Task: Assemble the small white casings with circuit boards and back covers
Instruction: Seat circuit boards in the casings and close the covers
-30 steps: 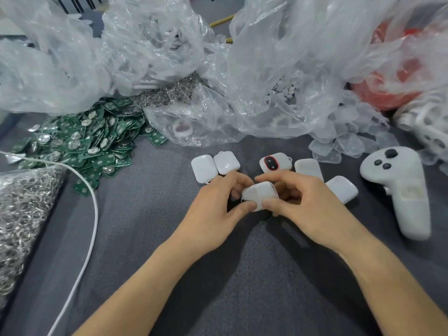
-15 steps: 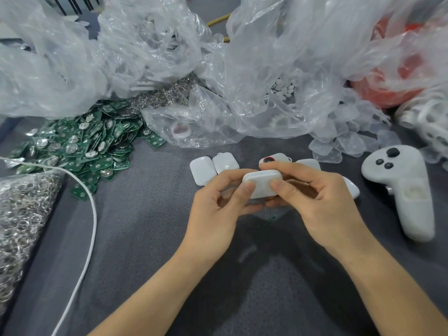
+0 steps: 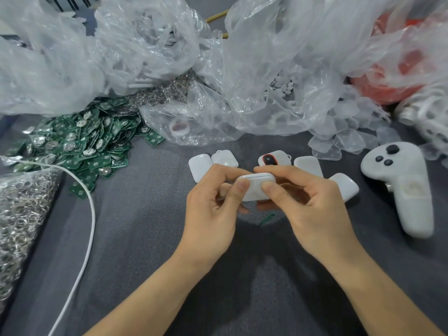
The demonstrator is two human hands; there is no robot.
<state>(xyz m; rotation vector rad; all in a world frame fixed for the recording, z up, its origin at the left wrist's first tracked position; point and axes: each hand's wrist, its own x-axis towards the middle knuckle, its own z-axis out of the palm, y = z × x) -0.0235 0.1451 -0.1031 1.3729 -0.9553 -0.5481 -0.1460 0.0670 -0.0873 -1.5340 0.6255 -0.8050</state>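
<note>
A small white casing [image 3: 256,185] is held just above the grey table between both hands. My left hand [image 3: 213,212] pinches its left end with thumb and fingers. My right hand [image 3: 308,209] pinches its right end, thumb on the front face. Behind the hands lie several white casings: two at the left [image 3: 201,166], one with a red and black face [image 3: 272,159], and two at the right [image 3: 345,185]. A heap of green circuit boards [image 3: 80,141] lies at the left. Clear back covers [image 3: 344,139] are piled at the right.
Crumpled clear plastic bags [image 3: 218,69] fill the back of the table. A bag of metal rings [image 3: 21,214] and a white cable [image 3: 89,226] are at the left. A white hand controller [image 3: 407,187] lies at the right. A small green strip [image 3: 266,218] lies under my hands.
Both hands lifted the casing off the table and turned it so its edge faces up. The grip has stayed on both ends.
</note>
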